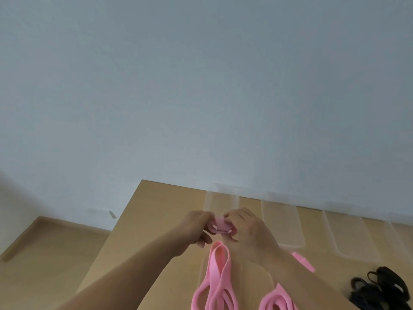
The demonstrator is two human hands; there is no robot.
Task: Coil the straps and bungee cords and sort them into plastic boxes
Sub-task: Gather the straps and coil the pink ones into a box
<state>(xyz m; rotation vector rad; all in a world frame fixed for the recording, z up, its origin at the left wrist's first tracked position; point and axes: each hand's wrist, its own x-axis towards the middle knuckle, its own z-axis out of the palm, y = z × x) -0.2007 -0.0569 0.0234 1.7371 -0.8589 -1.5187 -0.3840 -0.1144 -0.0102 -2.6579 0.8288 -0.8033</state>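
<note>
Observed: both hands are raised just above the counter, meeting over its middle. The left hand and right hand each have fingers curled onto the pink strap, pinching a small, tight roll of it between them. The roll is only partly visible behind the fingers.

Below the hands, loose pink loops lie on the counter. They appear to be the unrolled length of the same strap, though the join is hidden. A further pink bundle lies to their right, under the right forearm. Black cords sit in a heap near the counter's right edge, not neatly wound as far as can be seen.

Three clear boxes stand in a row along the far side, against the wall. The two boxes on the right show nothing inside. The nearest box is partly hidden by the hands, so its contents cannot be confirmed.

Assessment: the task is at an early stage. One strap is part-rolled, nothing visible is sorted, and the other pink lengths and the black cords are not yet dealt with.
</note>
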